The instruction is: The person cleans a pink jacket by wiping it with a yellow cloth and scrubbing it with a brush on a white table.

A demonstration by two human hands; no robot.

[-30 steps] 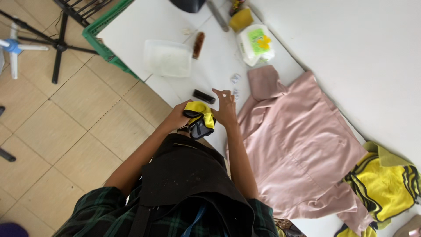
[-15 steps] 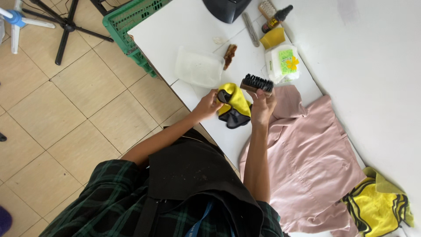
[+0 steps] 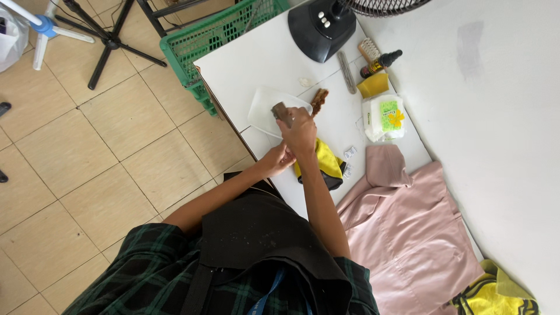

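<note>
My right hand [image 3: 298,131] grips a dark brush [image 3: 280,111] and holds it over the rim of a clear plastic container [image 3: 261,105] on the white table [image 3: 256,58]. Just below, my left hand [image 3: 277,161] rests at the table's edge, holding a yellow and black cloth item [image 3: 328,163] that lies partly under my right wrist. A pink garment [image 3: 408,233] is spread on the table to the right of both hands.
A black fan base [image 3: 321,26], a dropper bottle [image 3: 382,61], a yellow cup [image 3: 373,85], a wipes pack [image 3: 385,116] and a small brown brush [image 3: 319,100] stand further back. A green basket [image 3: 216,35] and a tripod [image 3: 111,38] are on the tiled floor.
My right hand has carried the brush from above the yellow and black cloth over to the clear container. My left hand stays on the cloth.
</note>
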